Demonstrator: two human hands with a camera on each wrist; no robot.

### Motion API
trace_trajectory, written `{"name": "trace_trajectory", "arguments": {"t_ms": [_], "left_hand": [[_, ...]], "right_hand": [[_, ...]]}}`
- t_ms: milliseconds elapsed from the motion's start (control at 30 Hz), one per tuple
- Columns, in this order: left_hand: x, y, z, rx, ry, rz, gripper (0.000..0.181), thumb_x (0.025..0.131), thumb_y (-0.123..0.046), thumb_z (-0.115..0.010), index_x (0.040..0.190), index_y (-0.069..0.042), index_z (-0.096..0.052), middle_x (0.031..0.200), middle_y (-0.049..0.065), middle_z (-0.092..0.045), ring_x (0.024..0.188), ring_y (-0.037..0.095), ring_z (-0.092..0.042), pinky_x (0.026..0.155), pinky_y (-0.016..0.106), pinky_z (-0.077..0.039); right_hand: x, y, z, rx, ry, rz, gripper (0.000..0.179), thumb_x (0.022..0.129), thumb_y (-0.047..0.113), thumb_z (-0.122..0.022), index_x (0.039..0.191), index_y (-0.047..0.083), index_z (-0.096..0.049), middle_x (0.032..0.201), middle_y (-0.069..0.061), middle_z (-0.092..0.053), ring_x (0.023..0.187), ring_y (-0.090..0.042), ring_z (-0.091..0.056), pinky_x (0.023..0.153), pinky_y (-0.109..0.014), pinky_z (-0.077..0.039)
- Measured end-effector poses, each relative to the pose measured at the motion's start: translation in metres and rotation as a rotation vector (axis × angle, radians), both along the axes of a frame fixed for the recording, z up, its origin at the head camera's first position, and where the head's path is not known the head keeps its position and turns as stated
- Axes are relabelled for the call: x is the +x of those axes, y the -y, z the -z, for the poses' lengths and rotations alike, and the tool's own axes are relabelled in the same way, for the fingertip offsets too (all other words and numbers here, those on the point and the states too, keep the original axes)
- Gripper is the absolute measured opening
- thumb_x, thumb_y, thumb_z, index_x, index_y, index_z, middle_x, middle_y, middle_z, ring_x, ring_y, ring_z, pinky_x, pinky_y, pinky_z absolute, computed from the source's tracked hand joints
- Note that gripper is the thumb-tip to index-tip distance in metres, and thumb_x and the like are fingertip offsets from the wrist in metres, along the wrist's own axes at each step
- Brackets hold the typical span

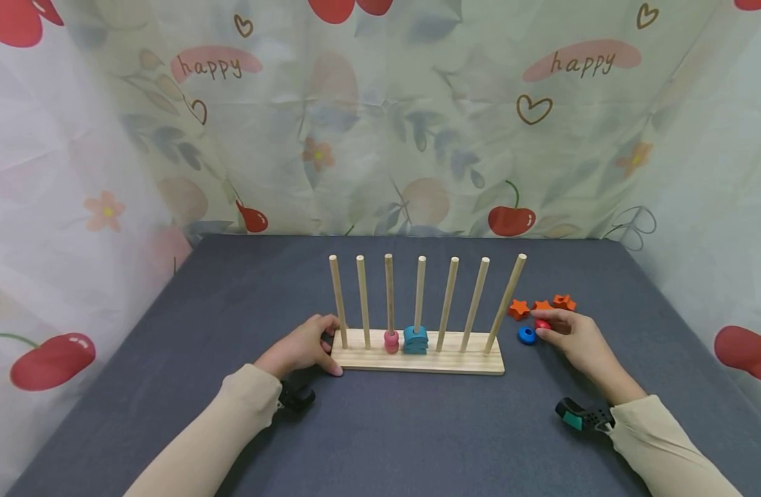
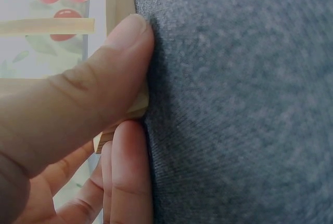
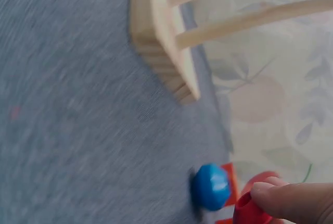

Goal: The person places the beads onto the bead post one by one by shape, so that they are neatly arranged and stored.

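A wooden peg board (image 1: 368,357) with several upright pegs stands on the table. My left hand (image 1: 300,345) grips its left end; in the left wrist view the thumb (image 2: 125,41) lies along the front edge and the fingers are at the end face. Pink beads (image 1: 391,342) are stacked on the third peg from the left, and teal pieces (image 1: 416,341) on the peg beside it. Right of the board, my right hand (image 1: 576,338) pinches a red bead (image 1: 542,324), its hole showing in the right wrist view. A blue bead (image 1: 526,335) lies just left of those fingertips.
Orange star-shaped pieces (image 1: 519,309) lie on the table behind the blue bead and the right hand. The dark grey tablecloth (image 1: 405,435) reaches back to a patterned curtain (image 1: 380,138), which also hangs at both sides.
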State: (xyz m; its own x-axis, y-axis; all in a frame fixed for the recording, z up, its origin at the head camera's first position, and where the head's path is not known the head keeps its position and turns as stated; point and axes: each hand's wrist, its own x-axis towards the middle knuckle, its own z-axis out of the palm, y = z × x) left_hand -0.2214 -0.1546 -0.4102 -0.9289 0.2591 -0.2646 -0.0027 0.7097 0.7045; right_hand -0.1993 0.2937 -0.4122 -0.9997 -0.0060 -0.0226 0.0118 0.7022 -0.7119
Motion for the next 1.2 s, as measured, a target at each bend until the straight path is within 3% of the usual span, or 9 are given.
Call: {"name": "trace_trajectory", "arguments": {"t_ms": [200,333,400,467,600,767,1000,1200], "left_hand": [[0.001,0.001,0.0,0.002,0.0,0.009,0.077,0.059,-0.002,-0.091,0.125,-0.004,-0.053,0.117,0.013,-0.047,0.097,0.023,-0.057,0.082,0.034,-0.05],[0.001,0.0,-0.002,0.005,-0.002,0.009,0.077,0.058,-0.002,-0.091,0.125,-0.004,-0.053,0.117,0.013,-0.047,0.096,0.023,-0.057,0.081,0.035,-0.05],[0.001,0.0,-0.002,0.003,-0.002,0.012,0.077,0.058,-0.002,-0.091,0.125,-0.004,-0.053,0.118,0.013,-0.047,0.096,0.023,-0.058,0.081,0.035,-0.05],[0.001,0.0,-0.002,0.0,0.001,0.012,0.077,0.059,-0.002,-0.091,0.125,-0.004,-0.053,0.118,0.013,-0.047,0.096,0.023,-0.058,0.082,0.035,-0.05],[0.002,0.0,-0.003,-0.005,0.006,0.014,0.077,0.059,-0.003,-0.091,0.126,-0.005,-0.053,0.118,0.013,-0.047,0.097,0.023,-0.057,0.082,0.034,-0.05],[0.001,0.0,-0.003,-0.008,0.005,0.015,0.076,0.059,-0.003,-0.091,0.126,-0.005,-0.053,0.118,0.013,-0.047,0.097,0.023,-0.057,0.082,0.035,-0.05],[0.002,0.001,-0.004,-0.004,0.004,0.017,0.077,0.059,-0.004,-0.091,0.126,-0.004,-0.053,0.119,0.013,-0.047,0.097,0.023,-0.058,0.082,0.035,-0.05],[0.002,0.001,-0.003,-0.006,0.003,0.022,0.076,0.06,-0.004,-0.091,0.125,-0.005,-0.053,0.118,0.013,-0.047,0.097,0.023,-0.057,0.082,0.035,-0.05]], "right_hand": [[0.006,0.009,-0.018,-0.072,-0.024,0.004,0.047,0.095,0.031,-0.062,0.135,0.006,-0.056,0.136,-0.02,-0.055,0.117,-0.032,-0.055,0.08,-0.021,-0.046],[0.008,0.017,-0.029,-0.117,-0.037,0.016,0.053,0.094,0.039,-0.061,0.136,0.007,-0.054,0.135,-0.02,-0.054,0.117,-0.03,-0.055,0.091,-0.039,-0.048],[0.009,0.022,-0.035,-0.142,-0.05,0.022,0.055,0.093,0.042,-0.062,0.135,0.008,-0.054,0.134,-0.019,-0.054,0.114,-0.023,-0.057,0.095,-0.047,-0.045],[0.011,0.026,-0.04,-0.167,-0.073,0.029,0.056,0.092,0.044,-0.062,0.134,0.009,-0.055,0.131,-0.016,-0.057,0.107,-0.011,-0.06,0.096,-0.044,-0.046],[0.016,0.035,-0.053,-0.234,-0.145,0.042,0.052,0.09,0.042,-0.065,0.131,0.01,-0.057,0.117,0.001,-0.064,0.093,0.007,-0.06,0.082,-0.02,-0.05],[0.021,0.047,-0.07,-0.352,-0.259,0.044,0.045,0.09,0.031,-0.069,0.129,0.012,-0.06,0.103,0.017,-0.065,0.094,0.003,-0.062,0.076,-0.013,-0.05],[0.034,0.06,-0.093,-0.626,-0.375,-0.003,0.04,0.087,0.012,-0.071,0.126,0.003,-0.061,0.112,0.002,-0.066,0.095,-0.005,-0.064,0.079,-0.012,-0.05],[0.044,0.074,-0.111,-0.728,-0.434,-0.022,0.041,0.086,0.006,-0.071,0.126,0.003,-0.061,0.115,-0.002,-0.064,0.1,-0.008,-0.064,0.082,-0.014,-0.05]]}}
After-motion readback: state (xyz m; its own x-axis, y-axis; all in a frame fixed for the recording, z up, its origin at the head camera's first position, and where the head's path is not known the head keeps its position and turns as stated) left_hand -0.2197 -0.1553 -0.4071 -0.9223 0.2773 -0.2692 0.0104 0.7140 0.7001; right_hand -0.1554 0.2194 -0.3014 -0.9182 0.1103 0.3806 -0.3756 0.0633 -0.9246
